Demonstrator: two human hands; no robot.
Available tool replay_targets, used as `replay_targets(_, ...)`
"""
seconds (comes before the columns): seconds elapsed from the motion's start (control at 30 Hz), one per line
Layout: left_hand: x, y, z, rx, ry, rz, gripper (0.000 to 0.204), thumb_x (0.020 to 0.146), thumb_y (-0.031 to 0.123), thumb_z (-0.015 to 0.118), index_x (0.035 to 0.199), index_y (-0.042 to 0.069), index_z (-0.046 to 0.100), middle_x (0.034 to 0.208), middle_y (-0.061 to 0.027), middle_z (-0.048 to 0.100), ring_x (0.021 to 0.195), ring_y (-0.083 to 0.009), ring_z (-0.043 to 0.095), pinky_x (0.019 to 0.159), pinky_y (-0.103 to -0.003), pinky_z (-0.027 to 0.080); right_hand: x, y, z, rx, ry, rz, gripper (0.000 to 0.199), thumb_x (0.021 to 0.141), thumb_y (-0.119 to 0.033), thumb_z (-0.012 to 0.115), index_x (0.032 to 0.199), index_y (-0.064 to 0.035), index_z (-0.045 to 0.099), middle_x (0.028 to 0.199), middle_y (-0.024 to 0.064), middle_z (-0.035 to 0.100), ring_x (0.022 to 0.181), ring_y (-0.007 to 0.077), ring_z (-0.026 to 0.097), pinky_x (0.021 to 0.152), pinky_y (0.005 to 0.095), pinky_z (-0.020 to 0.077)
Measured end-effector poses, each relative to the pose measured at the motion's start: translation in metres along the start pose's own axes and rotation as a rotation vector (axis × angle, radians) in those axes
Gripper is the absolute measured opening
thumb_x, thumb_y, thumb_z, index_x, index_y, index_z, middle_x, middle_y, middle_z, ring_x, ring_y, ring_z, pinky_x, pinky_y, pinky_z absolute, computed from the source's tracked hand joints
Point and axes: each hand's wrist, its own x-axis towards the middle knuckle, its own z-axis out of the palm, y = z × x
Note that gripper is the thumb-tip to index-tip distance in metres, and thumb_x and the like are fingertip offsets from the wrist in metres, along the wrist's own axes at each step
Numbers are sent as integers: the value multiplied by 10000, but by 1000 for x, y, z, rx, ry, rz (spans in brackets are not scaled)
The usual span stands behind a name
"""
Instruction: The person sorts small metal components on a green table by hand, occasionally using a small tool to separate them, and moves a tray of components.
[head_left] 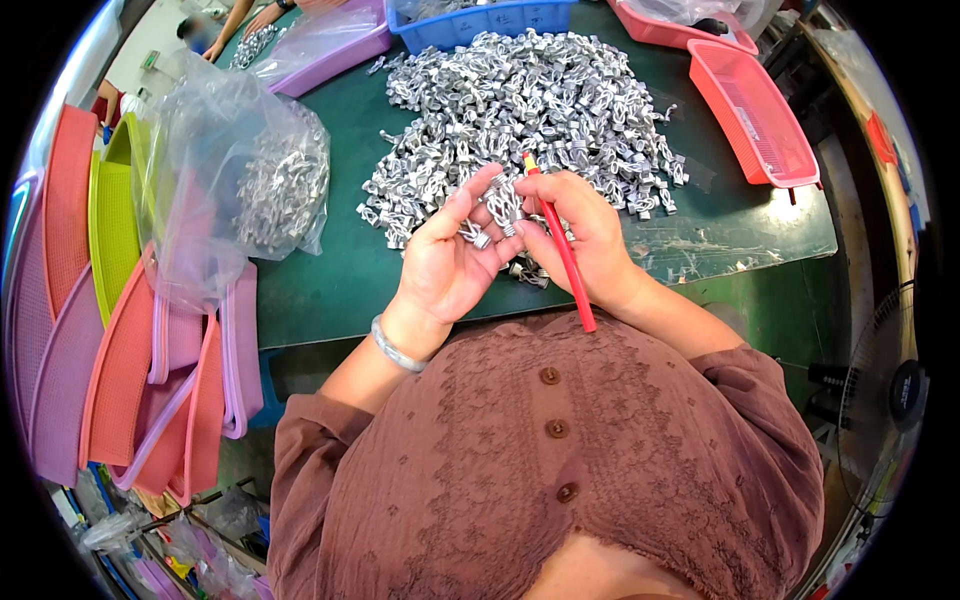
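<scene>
Looking down past a brown buttoned top [560, 470], both hands meet just over the near edge of the green counter [330, 285]. Left hand [450, 255], with a silver bangle [395, 348] on the wrist, has its grip curled shut around a small bunch of silver metal clips [500, 208], fingers pointing toward 1 o'clock. Right hand [585, 235] is touching that same bunch from the 3 o'clock side, and its grip is closed on a red pencil-like stick [562, 250] that runs from 12 down to 5 o'clock across the palm. Just beyond the hands sits a big heap of the same clips [530, 100]. At 10 o'clock there's a clear plastic bag [235, 170] with more of them, stacked coloured baskets [120, 340] at 9, a pink basket [755, 115] at 2, and a blue basket [480, 20] up at 12.
</scene>
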Motion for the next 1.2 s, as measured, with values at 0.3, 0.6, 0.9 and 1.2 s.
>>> replay_targets(0.3, 0, 1, 5, -232, -122, -65, 530, 917, 384, 381, 1265, -15, 377, 1009, -110, 554, 885, -182, 524, 927, -407, 375, 3, -3, -4, -78, 23, -110, 396, 599, 16, 669, 974, -45, 560, 811, 89, 567, 710, 261, 532, 635, 339, 438)
replay_targets(0.6, -2, -1, 15, -129, -7, -34, 456, 926, 288, 369, 1274, -6, 363, 1030, -103, 533, 973, -206, 507, 922, -394, 382, 9, -7, -2, -228, -76, -315, 349, 610, -97, 699, 942, -82, 593, 845, 41, 578, 857, 239, 514, 728, 363, 405)
replay_targets(0.9, -2, 0, 4, -127, -89, -29, 444, 906, 202, 349, 1302, 0, 332, 1142, -128, 508, 1073, -234, 479, 939, -394, 373, 11, -11, 1, -306, -156, -316, 258, 687, -147, 638, 933, -93, 587, 830, 17, 589, 923, 231, 504, 779, 372, 365)
replay_targets(1.2, -1, 0, 2, -127, -125, -1, 467, 890, 237, 394, 1282, -13, 349, 1173, -156, 490, 1079, -246, 476, 963, -395, 343, 9, 0, 6, -221, -112, -382, 320, 615, -10, 685, 910, -53, 567, 810, 66, 564, 830, 235, 534, 720, 369, 383)
